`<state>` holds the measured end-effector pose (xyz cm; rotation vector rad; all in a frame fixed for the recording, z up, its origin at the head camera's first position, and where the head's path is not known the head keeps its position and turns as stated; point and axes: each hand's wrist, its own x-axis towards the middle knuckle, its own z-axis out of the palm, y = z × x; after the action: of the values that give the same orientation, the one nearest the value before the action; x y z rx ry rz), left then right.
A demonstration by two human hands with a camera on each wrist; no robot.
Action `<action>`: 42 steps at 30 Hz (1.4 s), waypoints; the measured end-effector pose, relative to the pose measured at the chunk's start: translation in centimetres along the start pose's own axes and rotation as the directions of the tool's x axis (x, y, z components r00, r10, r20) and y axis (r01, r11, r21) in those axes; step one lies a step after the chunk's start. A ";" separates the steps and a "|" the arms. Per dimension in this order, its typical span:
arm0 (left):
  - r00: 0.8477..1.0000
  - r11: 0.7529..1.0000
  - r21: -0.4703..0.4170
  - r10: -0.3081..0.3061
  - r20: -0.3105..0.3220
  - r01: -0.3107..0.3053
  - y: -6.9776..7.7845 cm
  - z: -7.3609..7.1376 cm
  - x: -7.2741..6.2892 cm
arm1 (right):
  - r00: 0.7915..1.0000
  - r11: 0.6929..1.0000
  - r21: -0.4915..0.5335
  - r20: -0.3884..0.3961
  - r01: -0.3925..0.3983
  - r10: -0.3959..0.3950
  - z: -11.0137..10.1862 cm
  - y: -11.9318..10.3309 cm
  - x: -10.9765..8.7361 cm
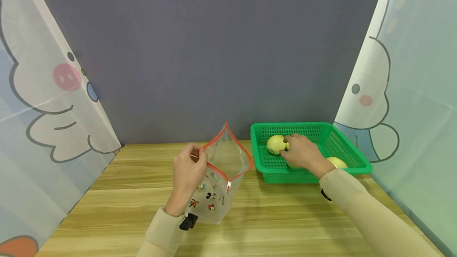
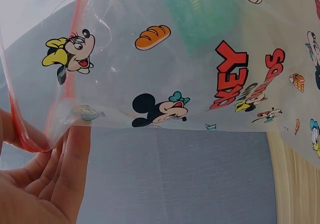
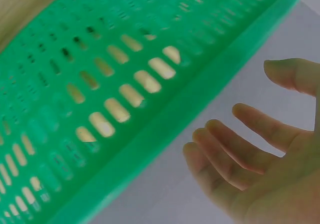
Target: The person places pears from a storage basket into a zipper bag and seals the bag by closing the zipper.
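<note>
My left hand (image 1: 188, 169) pinches the rim of a clear plastic zipper bag (image 1: 224, 205) between thumb and fingers. The bag's red-edged mouth gapes wide, with a white slider (image 1: 229, 184) at its near corner. Cartoon prints cover its side, seen close up in the left wrist view. Over the green basket (image 1: 357, 169), my right hand (image 1: 303, 152) reaches in with its fingers spread and loosely bent. Its fingertips are right beside a pale yellow, apple-like fruit (image 1: 276, 144). Another yellow fruit (image 1: 337, 162) lies under the right wrist, and part of the fruit below the hand is hidden.
The basket stands at the back right of the wooden table (image 1: 125, 209), just right of the bag. A grey cloth (image 1: 200, 50) hangs behind the table. Curtains with cartoon prints (image 1: 410, 90) flank it on both sides.
</note>
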<state>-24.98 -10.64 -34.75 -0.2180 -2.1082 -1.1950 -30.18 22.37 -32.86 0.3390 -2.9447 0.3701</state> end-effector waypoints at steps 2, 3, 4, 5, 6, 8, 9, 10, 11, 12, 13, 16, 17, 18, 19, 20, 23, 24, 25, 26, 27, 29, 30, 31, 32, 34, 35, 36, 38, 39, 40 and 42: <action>1.000 1.000 0.001 -0.002 0.000 0.002 0.0 0.0 0.0 | 1.000 1.000 -0.002 0.003 -0.008 0.008 0.2 0.5 0.2; 1.000 1.000 0.001 -0.003 0.000 0.003 0.0 0.0 0.0 | 1.000 1.000 -0.003 0.004 -0.012 0.012 0.2 0.8 0.2; 1.000 1.000 0.001 -0.003 0.001 0.003 0.0 0.0 0.0 | 1.000 1.000 -0.004 0.005 -0.013 0.013 0.3 1.0 0.3; 1.000 1.000 0.002 -0.003 0.001 0.003 0.0 0.0 0.0 | 1.000 1.000 -0.003 0.008 -0.016 0.016 0.4 1.3 0.3; 1.000 1.000 0.002 -0.003 0.000 0.003 0.0 0.0 0.0 | 1.000 1.000 -0.001 0.011 -0.021 0.021 0.4 1.5 0.4; 1.000 1.000 0.002 -0.004 0.000 0.004 0.0 0.1 0.0 | 0.999 1.000 0.007 0.021 -0.028 0.028 0.5 1.9 0.4; 1.000 1.000 0.001 -0.003 0.001 0.003 0.0 0.1 0.0 | 0.999 0.999 0.011 0.027 -0.030 0.030 0.5 2.1 0.5; 1.000 1.000 0.001 -0.004 0.001 0.004 -0.1 0.1 0.0 | 0.999 0.999 0.016 0.035 -0.031 0.031 0.6 2.3 0.5; 1.000 1.000 -0.001 -0.003 0.002 0.003 -0.1 0.1 0.0 | 0.999 0.999 0.021 0.043 -0.034 0.033 0.6 2.5 0.5; 1.000 1.000 -0.002 -0.003 0.003 0.003 -0.1 0.1 0.0 | 0.998 0.999 0.024 0.052 -0.035 0.034 0.7 2.7 0.5; 1.000 1.000 -0.004 -0.002 0.005 0.002 -0.1 0.1 0.0 | 0.997 0.999 0.026 0.061 -0.038 0.037 0.8 2.9 0.5; 1.000 1.000 -0.005 -0.003 0.009 0.003 -0.1 0.1 -0.1 | 0.995 0.999 0.018 0.085 -0.044 0.042 1.1 3.5 0.5; 1.000 1.000 -0.007 -0.004 0.009 0.005 -0.1 0.2 -0.1 | 0.995 0.999 0.015 0.092 -0.045 0.044 1.2 3.6 0.5; 1.000 1.000 -0.006 -0.006 0.008 0.006 -0.1 0.2 -0.1 | 0.994 0.999 0.013 0.096 -0.046 0.045 1.3 3.8 0.5; 1.000 1.000 -0.005 -0.006 0.007 0.006 -0.1 0.2 -0.1 | 0.994 0.999 0.010 0.099 -0.047 0.045 1.4 3.9 0.5; 1.000 1.000 -0.003 -0.005 0.006 0.005 -0.2 0.2 -0.1 | 0.994 0.999 0.010 0.103 -0.047 0.046 1.4 4.0 0.5; 1.000 1.000 -0.001 -0.002 0.005 0.002 -0.2 0.2 -0.1 | 0.991 0.998 0.005 0.119 -0.055 0.054 1.5 4.1 0.5; 1.000 1.000 0.000 0.000 0.007 0.000 -0.2 0.2 -0.1 | 0.990 0.998 0.003 0.128 -0.060 0.059 1.5 4.2 0.6; 1.000 1.000 0.001 0.001 0.008 -0.001 -0.2 0.3 -0.1 | 0.988 0.998 0.000 0.140 -0.066 0.065 1.5 4.2 0.6; 1.000 1.000 -0.001 0.001 0.010 -0.001 -0.2 0.3 -0.1 | 0.986 0.997 -0.004 0.152 -0.071 0.070 1.6 4.3 0.6; 1.000 1.000 -0.003 0.000 0.011 0.000 -0.2 0.3 -0.1 | 0.984 0.997 -0.008 0.163 -0.074 0.074 1.6 4.4 0.6; 1.000 1.000 -0.007 -0.001 0.011 0.001 -0.2 0.3 -0.1 | 0.979 0.997 -0.009 0.187 -0.078 0.078 1.6 4.5 0.6; 1.000 1.000 -0.010 0.000 0.012 0.000 -0.2 0.3 -0.1 | 0.977 0.997 -0.009 0.197 -0.077 0.078 1.6 4.6 0.7; 1.000 1.000 -0.012 0.002 0.011 -0.002 -0.2 0.3 -0.1 | 0.976 0.997 -0.008 0.206 -0.076 0.076 1.6 4.6 0.7; 1.000 1.000 -0.015 0.004 0.011 -0.003 -0.2 0.3 -0.1 | 0.975 0.997 -0.008 0.212 -0.074 0.074 1.6 4.7 0.7; 1.000 1.000 -0.018 0.007 0.010 -0.007 -0.2 0.3 -0.1 | 0.972 0.997 -0.003 0.226 -0.073 0.072 1.6 4.9 0.7; 1.000 1.000 -0.019 0.009 0.010 -0.009 -0.2 0.3 -0.1 | 0.970 0.997 -0.001 0.232 -0.073 0.071 1.6 5.0 0.7; 1.000 1.000 -0.021 0.009 0.011 -0.008 -0.2 0.3 -0.1 | 0.969 0.997 0.000 0.237 -0.073 0.070 1.6 5.1 0.7; 1.000 1.000 -0.021 0.007 0.013 -0.007 -0.2 0.3 -0.1 | 0.967 0.997 0.003 0.243 -0.074 0.071 1.7 5.2 0.8; 1.000 1.000 -0.021 0.006 0.014 -0.005 -0.2 0.3 -0.1 | 0.966 0.997 0.009 0.247 -0.076 0.072 1.7 5.3 0.8; 1.000 1.000 -0.022 0.004 0.014 -0.004 -0.2 0.3 -0.1 | 0.966 0.997 0.013 0.248 -0.074 0.069 1.8 5.4 0.8; 1.000 1.000 -0.021 0.002 0.015 -0.002 -0.2 0.3 -0.1 | 0.966 0.997 0.030 0.252 -0.073 0.063 1.9 5.5 0.9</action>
<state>-25.15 -10.48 -34.99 -0.2389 -2.1088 -1.2178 -32.59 26.88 -35.74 0.3109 -3.2076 0.4237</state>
